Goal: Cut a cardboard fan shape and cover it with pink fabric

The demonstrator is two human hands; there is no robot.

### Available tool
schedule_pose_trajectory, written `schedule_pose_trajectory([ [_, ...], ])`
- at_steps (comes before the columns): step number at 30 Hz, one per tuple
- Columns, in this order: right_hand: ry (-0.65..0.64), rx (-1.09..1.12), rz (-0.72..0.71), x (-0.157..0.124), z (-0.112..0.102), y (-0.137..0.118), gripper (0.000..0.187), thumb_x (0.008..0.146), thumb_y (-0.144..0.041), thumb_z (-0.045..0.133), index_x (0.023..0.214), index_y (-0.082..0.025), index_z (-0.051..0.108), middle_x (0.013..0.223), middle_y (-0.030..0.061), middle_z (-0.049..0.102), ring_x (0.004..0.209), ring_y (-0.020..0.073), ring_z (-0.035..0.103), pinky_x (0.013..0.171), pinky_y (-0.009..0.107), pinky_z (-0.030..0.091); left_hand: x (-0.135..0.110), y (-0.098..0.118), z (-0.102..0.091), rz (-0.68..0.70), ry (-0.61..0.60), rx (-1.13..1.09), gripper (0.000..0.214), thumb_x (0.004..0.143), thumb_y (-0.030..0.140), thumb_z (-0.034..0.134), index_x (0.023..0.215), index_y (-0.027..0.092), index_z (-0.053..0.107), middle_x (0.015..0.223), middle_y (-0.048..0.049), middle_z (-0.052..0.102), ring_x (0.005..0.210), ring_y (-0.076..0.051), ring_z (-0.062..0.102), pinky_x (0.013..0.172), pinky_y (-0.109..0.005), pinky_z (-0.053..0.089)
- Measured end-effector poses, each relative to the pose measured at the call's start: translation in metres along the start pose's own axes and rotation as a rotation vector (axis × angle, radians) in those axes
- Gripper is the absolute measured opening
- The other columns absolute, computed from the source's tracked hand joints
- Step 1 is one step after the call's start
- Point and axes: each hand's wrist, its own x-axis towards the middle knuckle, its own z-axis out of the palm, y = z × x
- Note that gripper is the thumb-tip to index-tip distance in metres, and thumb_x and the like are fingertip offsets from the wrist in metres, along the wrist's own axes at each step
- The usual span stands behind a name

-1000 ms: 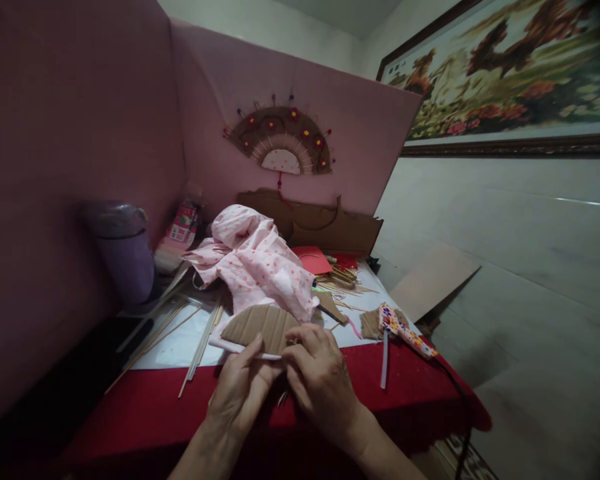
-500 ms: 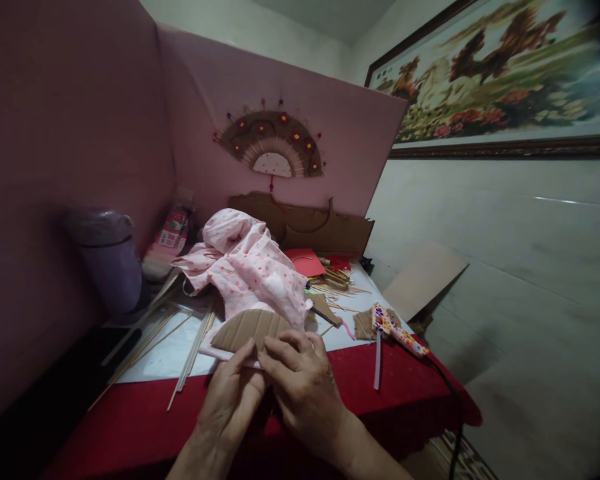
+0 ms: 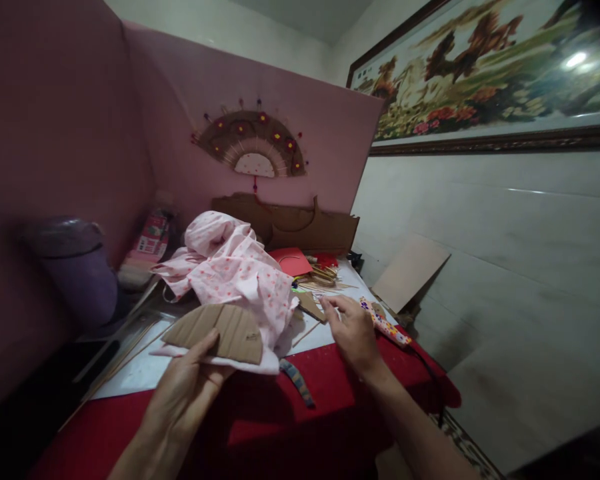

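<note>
My left hand (image 3: 190,380) grips a half-round piece of corrugated cardboard (image 3: 225,333), thumb on its upper face and fingers underneath. Below the cardboard, pink-white cloth (image 3: 267,361) sticks out along the straight edge. My right hand (image 3: 353,333) is raised over the table, its fingers loosely bent and holding nothing I can see. Just right of it lies a flower-patterned glue gun (image 3: 393,330), partly hidden by the hand. A small cardboard scrap (image 3: 311,307) is close to its fingertips. Between the hands, a curved striped strip (image 3: 297,383) rests on the red cloth.
Crumpled pink dotted fabric (image 3: 235,267) fills the table's middle. Behind it are red paper (image 3: 290,261), scissors (image 3: 324,275) and thin sticks. A lidded purple bin (image 3: 83,280) stands left. A decorated cardboard fan (image 3: 257,143) hangs on the pink board. The glue gun's cord (image 3: 433,373) drops over the edge.
My right hand has let go of the cardboard and moved right toward the glue gun. My left hand has shifted left with the cardboard. The striped strip now shows. The view has turned slightly right.
</note>
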Motion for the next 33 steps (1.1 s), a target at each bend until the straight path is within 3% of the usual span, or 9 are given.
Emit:
schedule_pose_trajectory([
  [3, -0.141, -0.098, 0.058, 0.016, -0.002, 0.018, 0.023, 0.087, -0.027, 0.049, 0.080, -0.019, 0.069, 0.085, 0.0069, 0.071, 0.082, 0.0201, 0.062, 0.073, 0.029, 0.042, 0.004, 0.021, 0.006, -0.027, -0.016, -0.018, 0.036, 0.081, -0.001, 0.048, 0.113, 0.012, 0.058, 0.083, -0.0096, 0.071, 0.073, -0.022, 0.070, 0.068, -0.039, 0.060],
  [7, -0.380, -0.146, 0.035, 0.017, 0.005, 0.015, 0.023, 0.085, -0.026, 0.049, 0.081, -0.021, 0.071, 0.083, 0.0042, 0.072, 0.079, 0.0178, 0.063, 0.068, 0.025, 0.040, 0.008, 0.043, 0.017, 0.055, -0.009, -0.083, 0.037, 0.082, -0.002, 0.046, 0.111, 0.016, 0.061, 0.083, -0.0058, 0.072, 0.072, -0.019, 0.070, 0.069, -0.035, 0.060],
  [12, -0.482, -0.151, -0.011, 0.009, 0.019, 0.003, 0.018, 0.085, -0.027, 0.052, 0.092, -0.022, 0.069, 0.089, 0.0040, 0.071, 0.083, 0.0176, 0.063, 0.071, 0.025, 0.040, 0.009, 0.052, 0.018, 0.109, -0.057, -0.034, 0.036, 0.084, -0.002, 0.041, 0.107, 0.016, 0.062, 0.081, -0.0033, 0.072, 0.074, -0.018, 0.070, 0.069, -0.035, 0.059],
  [15, -0.506, -0.206, -0.053, 0.013, 0.031, -0.002, 0.046, 0.077, -0.033, 0.063, 0.121, -0.022, 0.053, 0.107, 0.0077, 0.066, 0.096, 0.0213, 0.061, 0.075, 0.029, 0.042, 0.010, 0.051, 0.016, 0.094, -0.034, -0.042, 0.035, 0.085, -0.001, 0.042, 0.108, 0.016, 0.062, 0.083, -0.0037, 0.072, 0.074, -0.017, 0.070, 0.071, -0.030, 0.059],
  [18, -0.547, -0.321, -0.072, 0.024, 0.049, -0.010, 0.068, 0.071, -0.040, 0.068, 0.130, -0.018, 0.042, 0.110, 0.0126, 0.064, 0.102, 0.0264, 0.058, 0.079, 0.034, 0.042, 0.012, 0.049, 0.015, 0.071, -0.035, -0.065, 0.036, 0.084, -0.001, 0.044, 0.111, 0.016, 0.061, 0.086, -0.0041, 0.072, 0.074, -0.016, 0.070, 0.070, -0.029, 0.059],
  [23, -0.541, -0.298, -0.032, 0.043, 0.094, -0.032, 0.029, 0.077, -0.015, 0.050, 0.103, -0.013, 0.061, 0.096, 0.0162, 0.069, 0.087, 0.0272, 0.065, 0.070, 0.033, 0.043, 0.019, 0.048, 0.013, 0.063, -0.034, -0.075, 0.038, 0.083, -0.003, 0.042, 0.110, 0.016, 0.061, 0.084, -0.0043, 0.071, 0.071, -0.016, 0.069, 0.066, -0.028, 0.060],
  [26, -0.511, -0.159, 0.010, 0.053, 0.121, -0.047, 0.027, 0.076, -0.011, 0.048, 0.097, -0.008, 0.064, 0.098, 0.0198, 0.068, 0.089, 0.0262, 0.064, 0.071, 0.030, 0.043, 0.025, 0.049, 0.014, 0.040, -0.061, -0.055, 0.035, 0.085, -0.001, 0.042, 0.109, 0.014, 0.062, 0.086, -0.0062, 0.071, 0.072, -0.017, 0.069, 0.066, -0.029, 0.060],
  [29, -0.643, -0.014, -0.022, 0.059, 0.141, -0.054, 0.023, 0.076, -0.012, 0.050, 0.093, -0.008, 0.066, 0.096, 0.0178, 0.069, 0.087, 0.0233, 0.064, 0.068, 0.026, 0.042, 0.030, 0.048, 0.016, 0.066, -0.075, -0.055, 0.033, 0.086, 0.001, 0.043, 0.108, 0.015, 0.062, 0.086, -0.0050, 0.071, 0.070, -0.014, 0.069, 0.066, -0.027, 0.059],
  [33, -0.760, 0.048, -0.070, 0.061, 0.142, -0.044, 0.024, 0.067, -0.011, 0.059, 0.090, -0.012, 0.067, 0.089, 0.0099, 0.071, 0.080, 0.0200, 0.064, 0.062, 0.022, 0.042, 0.035, 0.044, 0.017, 0.067, -0.074, -0.042, 0.033, 0.085, 0.001, 0.043, 0.108, 0.017, 0.061, 0.081, -0.0031, 0.071, 0.069, -0.015, 0.069, 0.064, -0.027, 0.059],
])
